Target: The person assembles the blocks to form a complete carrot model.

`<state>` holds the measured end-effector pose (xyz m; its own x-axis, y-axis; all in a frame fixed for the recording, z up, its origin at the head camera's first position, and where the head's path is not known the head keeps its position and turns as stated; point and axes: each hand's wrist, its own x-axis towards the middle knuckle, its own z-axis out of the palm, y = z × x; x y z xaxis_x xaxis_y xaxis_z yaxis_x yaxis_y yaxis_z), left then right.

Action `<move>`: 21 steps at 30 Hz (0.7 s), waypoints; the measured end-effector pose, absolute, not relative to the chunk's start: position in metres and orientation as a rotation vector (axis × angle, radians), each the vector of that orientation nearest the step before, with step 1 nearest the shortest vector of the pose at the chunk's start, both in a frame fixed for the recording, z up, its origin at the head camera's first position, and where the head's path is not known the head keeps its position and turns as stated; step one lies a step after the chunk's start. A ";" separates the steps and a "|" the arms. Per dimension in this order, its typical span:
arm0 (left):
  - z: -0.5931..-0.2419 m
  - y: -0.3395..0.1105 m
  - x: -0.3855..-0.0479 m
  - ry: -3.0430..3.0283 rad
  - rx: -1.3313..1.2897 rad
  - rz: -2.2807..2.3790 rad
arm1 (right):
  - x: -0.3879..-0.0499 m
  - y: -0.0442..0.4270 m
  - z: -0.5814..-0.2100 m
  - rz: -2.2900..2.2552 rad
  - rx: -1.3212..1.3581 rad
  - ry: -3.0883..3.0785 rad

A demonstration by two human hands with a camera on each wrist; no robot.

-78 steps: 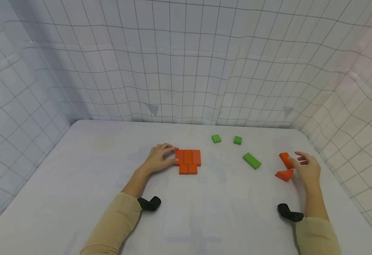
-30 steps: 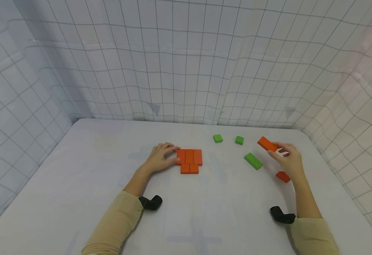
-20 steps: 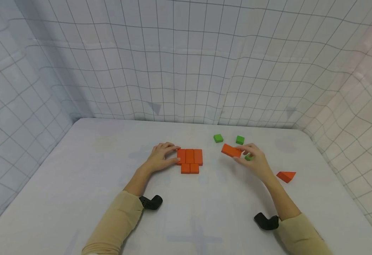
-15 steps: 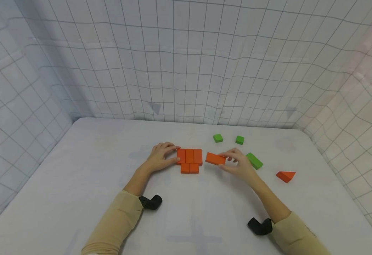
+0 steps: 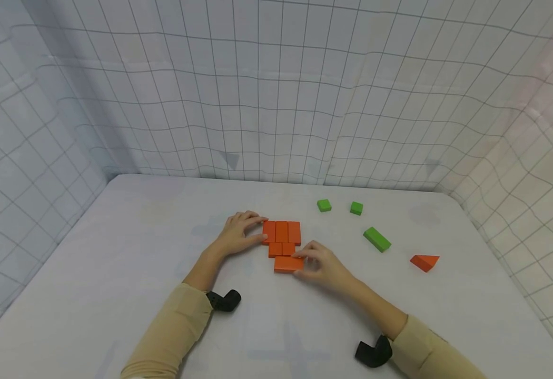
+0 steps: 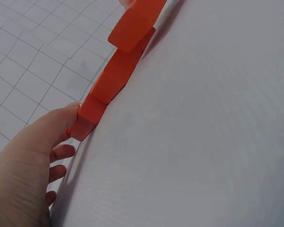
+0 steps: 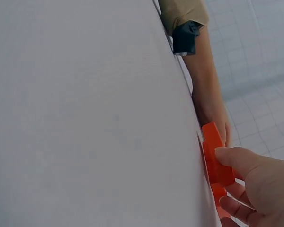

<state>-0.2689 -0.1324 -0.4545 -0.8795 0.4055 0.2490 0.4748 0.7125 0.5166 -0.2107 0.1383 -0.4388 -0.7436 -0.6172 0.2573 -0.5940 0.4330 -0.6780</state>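
Observation:
My left hand [image 5: 238, 235] grips the left end of a flat group of orange blocks, thumb and forefinger on the left block [image 5: 269, 232]. That group has a row of three oblong blocks, with two smaller blocks [image 5: 282, 250] against its near side. My right hand [image 5: 326, 267] pinches a loose orange oblong block [image 5: 286, 265] between thumb and fingers. It lies crosswise just on the near side of the smaller blocks. In the left wrist view this held block [image 6: 132, 28] appears slightly raised off the table. The right wrist view shows my right thumb [image 7: 227, 156] on its side.
An orange triangular block [image 5: 425, 262] lies at the right. A green oblong block [image 5: 377, 239] and two small green blocks, one left [image 5: 324, 205] and one right [image 5: 356, 208], lie farther back. Gridded white curtains [image 5: 276, 105] surround the white table [image 5: 163, 210].
My right hand took an orange oblong block from beside the triangular one, carried it left, then brought it nearer, in front of the group. My left hand stayed at the group.

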 end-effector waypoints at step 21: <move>-0.455 -0.133 -0.269 -2.791 -0.726 -0.919 | -0.204 0.127 -0.447 -1.109 -1.252 2.846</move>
<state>-0.2691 -0.1330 -0.4554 -0.8787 0.4063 0.2506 0.4757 0.7014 0.5308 -0.2039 0.1266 -0.4475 -0.7014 -0.5966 0.3902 -0.7033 0.4897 -0.5154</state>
